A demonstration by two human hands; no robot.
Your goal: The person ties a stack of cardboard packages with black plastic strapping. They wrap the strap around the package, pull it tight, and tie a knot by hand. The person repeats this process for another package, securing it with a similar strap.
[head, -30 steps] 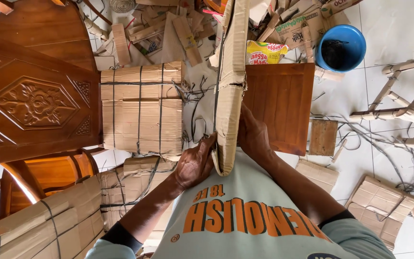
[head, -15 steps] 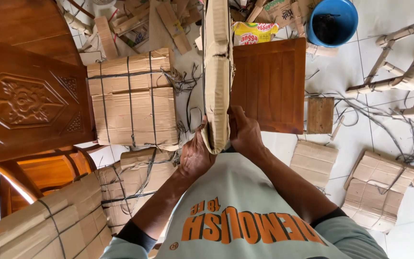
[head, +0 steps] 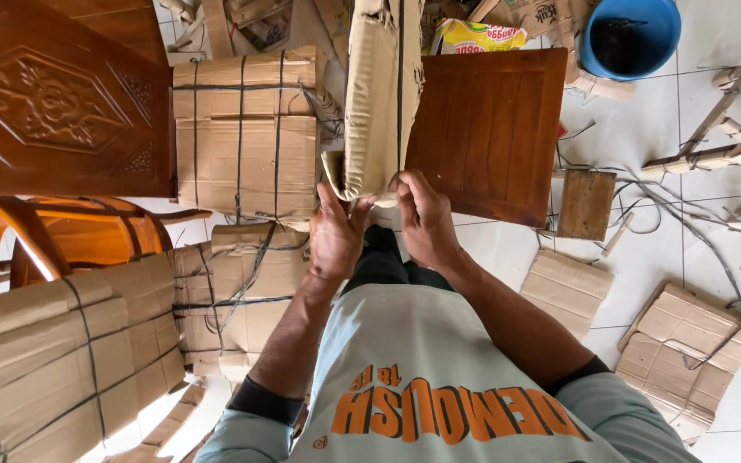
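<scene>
Hands, left (head: 336,236) and right (head: 424,219), grip closed on cardboard-wrapped panel (head: 379,94), white tiled floor (head: 645,129), strapped cardboard bundles (head: 246,133).

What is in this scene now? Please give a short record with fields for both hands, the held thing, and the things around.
left hand: left hand grips the lower end of the tall cardboard-wrapped panel
right hand: right hand grips the same end
held thing: panel stands on edge, bound with a dark strap
beside it: brown wooden square panel lies on the white tiled floor
left side: strapped cardboard bundle; carved wooden door panel
top right: blue round bucket
</scene>
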